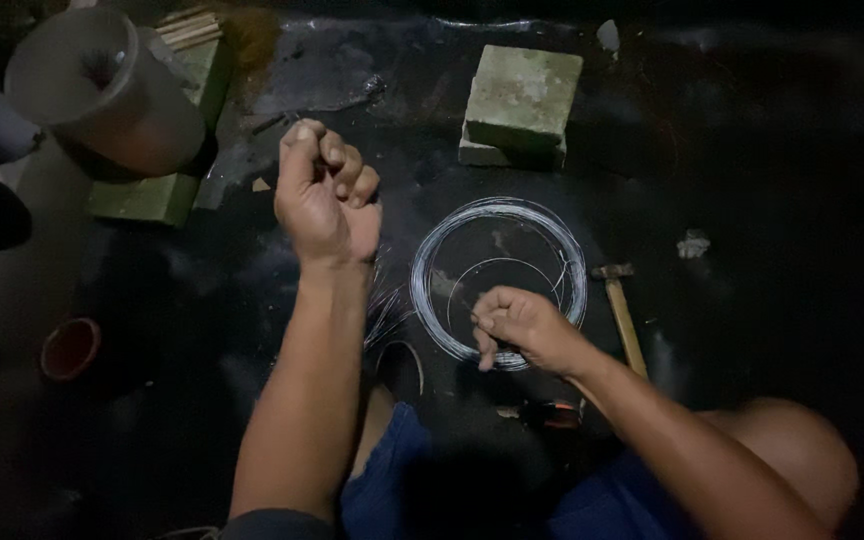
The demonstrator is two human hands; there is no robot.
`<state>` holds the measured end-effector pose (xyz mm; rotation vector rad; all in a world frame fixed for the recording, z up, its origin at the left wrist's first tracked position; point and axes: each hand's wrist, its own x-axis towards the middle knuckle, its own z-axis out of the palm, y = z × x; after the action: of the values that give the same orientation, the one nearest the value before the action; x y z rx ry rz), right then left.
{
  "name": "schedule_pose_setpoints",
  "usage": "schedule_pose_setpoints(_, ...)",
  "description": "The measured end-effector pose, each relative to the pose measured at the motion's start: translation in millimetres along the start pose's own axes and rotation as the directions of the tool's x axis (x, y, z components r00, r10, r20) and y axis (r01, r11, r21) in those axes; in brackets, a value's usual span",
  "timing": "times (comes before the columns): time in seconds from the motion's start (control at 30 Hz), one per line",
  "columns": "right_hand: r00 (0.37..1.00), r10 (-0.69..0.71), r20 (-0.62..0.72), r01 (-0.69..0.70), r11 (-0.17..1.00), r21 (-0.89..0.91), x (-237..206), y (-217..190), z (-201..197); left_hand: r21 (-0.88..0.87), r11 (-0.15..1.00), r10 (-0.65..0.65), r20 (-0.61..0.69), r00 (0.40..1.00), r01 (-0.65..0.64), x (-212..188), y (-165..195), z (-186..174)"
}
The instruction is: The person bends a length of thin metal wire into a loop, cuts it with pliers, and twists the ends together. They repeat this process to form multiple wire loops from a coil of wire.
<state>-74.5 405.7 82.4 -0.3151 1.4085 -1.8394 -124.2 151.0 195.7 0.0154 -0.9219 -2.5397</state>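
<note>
1. I found my left hand (pixel 324 195) raised and fisted, apparently clamped on a thin wire strand; the strand itself was barely visible.
2. My right hand (pixel 520 326) pinched the wire coil (pixel 498 282) lying on the dark floor (pixel 772 300).
3. A hammer (pixel 620 310) lay just beside.
4. Judgement: keep tension even, coil pinned flat.

Both forearms are bare, no sleeves reaching the left hand (pixel 324 195) or the right hand (pixel 520 327). Blue shorts (pixel 392 480) cover the thighs, bare knee beside them, and a grey hem edges the left upper arm.
</note>
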Motion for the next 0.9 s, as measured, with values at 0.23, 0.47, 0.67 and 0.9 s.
schedule_pose_setpoints(0.23, 0.998, -0.061, -0.024, 0.059, 0.994, -0.091, -4, 5, 2, -0.075, 0.997, -0.005, -0.041, 0.999, 0.002, 3, 3, -9)
schedule_pose_setpoints(0.47, 0.984, 0.042, -0.170, -0.077, 0.976, -0.203, -3, 2, -6, -0.164, 0.982, -0.085, 0.062, 0.994, 0.094, 9, 10, -20)
schedule_pose_setpoints(0.67, 0.927, -0.114, -0.357, -0.092, 0.854, -0.512, -13, -31, -24, 0.230, 0.959, -0.072, -0.376, 0.924, 0.168, 10, -5, -10)
schedule_pose_setpoints(0.9, 0.857, -0.155, -0.492, -0.217, 0.757, -0.616, -25, -75, -23, 0.554, -0.264, 0.300, 0.825, 0.478, -0.790, -54, -25, 9)
